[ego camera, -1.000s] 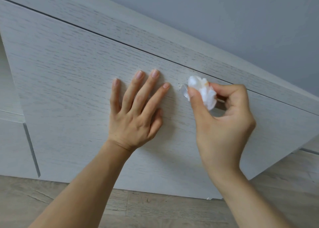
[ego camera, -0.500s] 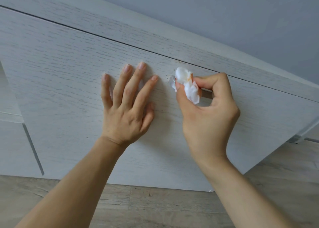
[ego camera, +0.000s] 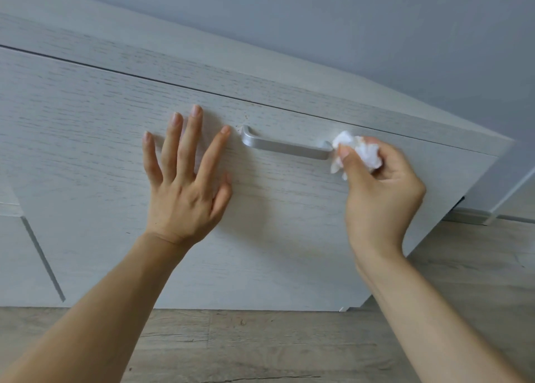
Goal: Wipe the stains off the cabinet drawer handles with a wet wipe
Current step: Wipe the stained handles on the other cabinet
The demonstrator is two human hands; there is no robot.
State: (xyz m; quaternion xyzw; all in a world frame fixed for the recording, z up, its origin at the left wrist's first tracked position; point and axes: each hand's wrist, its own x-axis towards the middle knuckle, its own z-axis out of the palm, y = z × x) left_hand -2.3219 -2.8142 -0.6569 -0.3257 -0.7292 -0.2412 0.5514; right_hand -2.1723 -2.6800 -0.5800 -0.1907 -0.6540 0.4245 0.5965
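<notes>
Wipe, balled in my right hand's pinching fingers, touches the handle's right end. My left hand lies flat, fingers spread, on the drawer. Specks by the handle's left end look unwiped, I judge.

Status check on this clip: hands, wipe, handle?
Left hand flat on drawer front. Right hand pinching crumpled wipe at right end of handle. Nothing blocking.

Home interior, prob. bedroom or living rm: my pale wood-grain cabinet w/ brushed metal handle, grey wall, wood-look plank floor.
</notes>
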